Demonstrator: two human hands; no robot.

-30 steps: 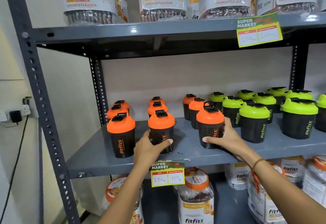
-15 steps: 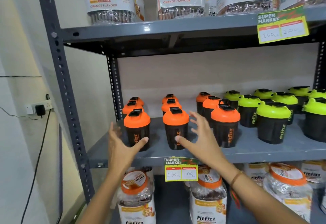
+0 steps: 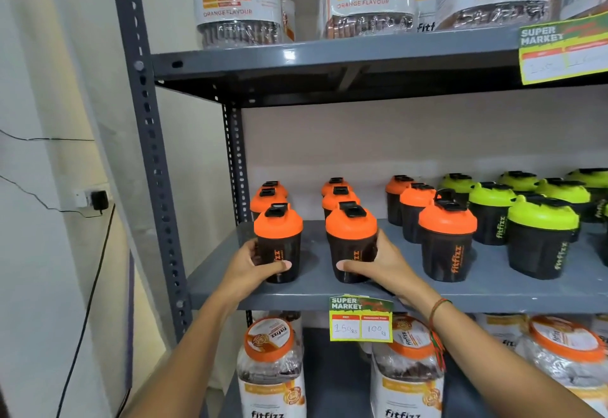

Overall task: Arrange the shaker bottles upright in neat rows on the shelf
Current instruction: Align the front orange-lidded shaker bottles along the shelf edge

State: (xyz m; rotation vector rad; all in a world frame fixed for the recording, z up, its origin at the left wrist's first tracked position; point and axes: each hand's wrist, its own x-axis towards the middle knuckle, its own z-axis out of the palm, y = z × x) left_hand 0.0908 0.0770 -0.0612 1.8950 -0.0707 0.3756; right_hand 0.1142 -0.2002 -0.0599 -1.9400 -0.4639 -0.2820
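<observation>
Orange-lidded shakers, one in each hand, both upright.
Left hand (image 3: 245, 268) wraps left front shaker (image 3: 278, 243); right hand (image 3: 383, 266) wraps middle front shaker (image 3: 351, 245); third front shaker (image 3: 446, 240) just right of my right grip.

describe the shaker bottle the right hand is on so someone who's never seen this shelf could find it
On the grey middle shelf, find the three rows of orange-lidded shakers at the left end. The one is the front bottle of the middle row, directly above the yellow price tag. Unlike the front bottle left of it, held by the left hand, the right hand grips this one.
</observation>
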